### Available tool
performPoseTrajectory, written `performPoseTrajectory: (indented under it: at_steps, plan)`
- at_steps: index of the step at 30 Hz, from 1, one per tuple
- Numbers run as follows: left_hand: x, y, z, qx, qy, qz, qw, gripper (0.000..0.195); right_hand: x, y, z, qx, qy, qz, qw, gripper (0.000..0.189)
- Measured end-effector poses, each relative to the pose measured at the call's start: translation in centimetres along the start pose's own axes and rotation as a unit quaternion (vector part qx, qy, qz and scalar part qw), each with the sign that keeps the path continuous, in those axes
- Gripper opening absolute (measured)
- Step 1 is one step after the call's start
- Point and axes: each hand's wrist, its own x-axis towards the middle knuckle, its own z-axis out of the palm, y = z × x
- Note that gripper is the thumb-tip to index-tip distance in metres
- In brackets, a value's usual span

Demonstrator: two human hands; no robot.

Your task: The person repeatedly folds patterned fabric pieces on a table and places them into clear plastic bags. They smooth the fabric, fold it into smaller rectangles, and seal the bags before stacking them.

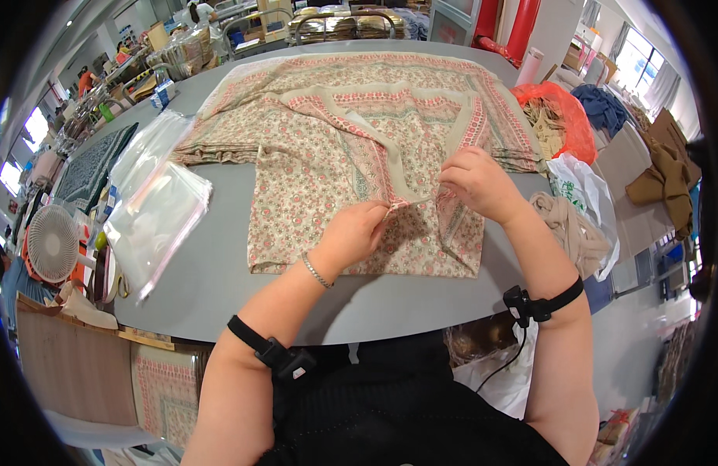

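A floral-print cloth (312, 215) with a pink and beige border lies partly folded on the grey table (219, 297). My left hand (359, 233) pinches its border near the middle. To the right, my right hand (475, 180) grips the same border between thumb and fingers, so a short stretch of edge spans the two hands. Beyond them a stack of matching cloths (231, 128) is spread, and the cloth in my hands overlaps its near edge. The fingertips of my right hand are partly hidden by the hand itself.
Clear plastic bags (161, 204) lie at the left, near a white fan (53, 243) and scissors (123, 286). On the right are a red plastic bag (574, 122) holding tags, a white plastic bag (598, 215) and a beige cloth (563, 227). A person (86, 80) is far off.
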Motion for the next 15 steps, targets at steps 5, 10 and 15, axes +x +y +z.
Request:
performPoseTrajectory:
  at_steps: [5, 10, 15]
  plan:
    - [-0.5, 0.6, 0.0, -0.102, 0.067, -0.1, 0.987, 0.015, -2.2, -0.8, 0.1, 0.081, 0.008, -0.021, 0.996, 0.011]
    - [2.6, 0.6, 0.3, -0.077, 0.101, -0.183, 0.975, 0.019, -5.3, -4.7, 3.9, 0.048, 0.083, 0.03, 0.995, 0.012]
    - [5.8, 0.3, 2.1, -0.124, 0.143, -0.175, 0.966, 0.023, -5.7, -7.4, 9.9, 0.049, 0.216, 0.161, 0.962, 0.014]
